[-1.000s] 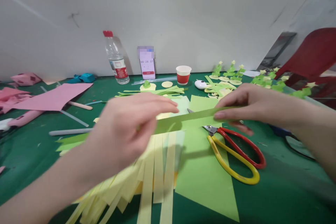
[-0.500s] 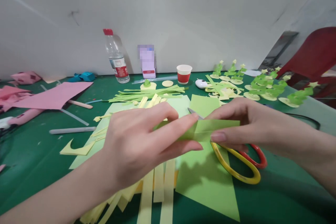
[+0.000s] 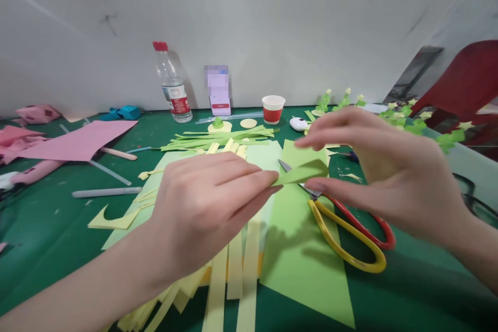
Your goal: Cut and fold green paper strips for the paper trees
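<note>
My left hand point(image 3: 206, 207) pinches one end of a folded green paper strip point(image 3: 301, 172), held just above the table. My right hand point(image 3: 383, 171) pinches the strip's other end between thumb and fingers. Below them lie a green paper sheet point(image 3: 301, 259) and several yellow paper strips point(image 3: 233, 270). Scissors with a red and yellow handle point(image 3: 350, 236) rest under my right hand, their blades pointing toward the strip.
On the green table point(image 3: 46, 223) are a pile of cut green strips point(image 3: 218, 139), pink paper point(image 3: 78, 141), a water bottle point(image 3: 171, 85), a phone point(image 3: 218, 91), a red paper cup point(image 3: 272, 109), a white mouse point(image 3: 299, 124), paper trees point(image 3: 400, 119) and a red chair point(image 3: 462, 80).
The long green strip was stretched between both hands a second ago. It has since been folded short, and my hands have come close together with my right hand lifted.
</note>
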Tool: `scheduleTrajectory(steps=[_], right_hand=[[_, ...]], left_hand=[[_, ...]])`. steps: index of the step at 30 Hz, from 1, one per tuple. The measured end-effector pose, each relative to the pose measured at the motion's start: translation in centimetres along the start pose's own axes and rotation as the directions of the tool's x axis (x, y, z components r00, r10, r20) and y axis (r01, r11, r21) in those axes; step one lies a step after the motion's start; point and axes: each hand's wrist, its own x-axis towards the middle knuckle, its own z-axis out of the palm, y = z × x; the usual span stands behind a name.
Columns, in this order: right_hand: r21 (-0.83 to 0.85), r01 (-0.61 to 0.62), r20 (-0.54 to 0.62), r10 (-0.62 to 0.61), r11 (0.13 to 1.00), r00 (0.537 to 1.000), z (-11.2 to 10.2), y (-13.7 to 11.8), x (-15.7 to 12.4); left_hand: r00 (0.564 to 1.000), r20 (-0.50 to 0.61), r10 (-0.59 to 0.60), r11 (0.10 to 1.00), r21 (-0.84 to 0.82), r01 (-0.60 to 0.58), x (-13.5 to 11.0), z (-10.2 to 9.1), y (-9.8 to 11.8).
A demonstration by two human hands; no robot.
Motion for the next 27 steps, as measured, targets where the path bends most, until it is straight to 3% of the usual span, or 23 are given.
scheduleTrajectory(steps=[2, 5, 7, 10, 13, 16, 21, 24, 27], right_hand=[[-0.092, 0.157, 0.069, -0.151, 0.983, 0.986, 0.4, -0.6, -0.3], [-0.087, 0.234, 0.16, -0.219, 0.968, 0.963, 0.6, -1.0, -0.5], [-0.057, 0.225, 0.186, -0.212, 0.973, 0.96, 0.2, -0.8, -0.3], [-0.034, 0.113, 0.2, -0.104, 0.993, 0.974, -0.9, 0.1, 0.2], [-0.087, -0.022, 0.099, 0.03, 0.996, 0.995, -1.8, 1.1, 0.6], [-0.079, -0.039, 0.022, 0.041, 0.996, 0.999, -1.6, 1.0, 0.5], [0.04, 0.053, 0.282, -0.062, 0.998, 0.957, -0.5, -0.7, 0.1], [0.022, -0.025, 0.288, 0.017, 0.999, 0.957, -1.0, -0.6, 0.4], [-0.058, -0.088, 0.269, 0.101, 0.994, 0.958, -2.8, 0.9, 0.9]], left_hand=[[0.999, 0.043, 0.005, 0.999, -0.04, -0.003, -0.1, 0.1, 0.2], [0.992, 0.125, 0.002, 0.995, -0.101, 0.011, -0.1, 0.2, 0.5], [0.985, 0.174, -0.02, 0.989, -0.142, 0.045, -0.1, 0.0, 0.4], [0.978, 0.193, -0.081, 0.975, -0.187, 0.117, 0.3, -0.5, 0.0], [0.961, 0.22, -0.167, 0.953, -0.215, 0.215, 0.7, -1.1, -0.4], [0.936, 0.283, -0.208, 0.92, -0.268, 0.285, 0.9, -1.1, -0.2], [0.911, 0.368, -0.185, 0.868, -0.373, 0.327, 0.8, -0.8, 0.2], [0.858, 0.463, -0.224, 0.827, -0.375, 0.419, 0.9, -1.1, -0.6], [0.755, 0.59, -0.286, 0.746, -0.358, 0.562, 1.2, -1.5, -2.1]])
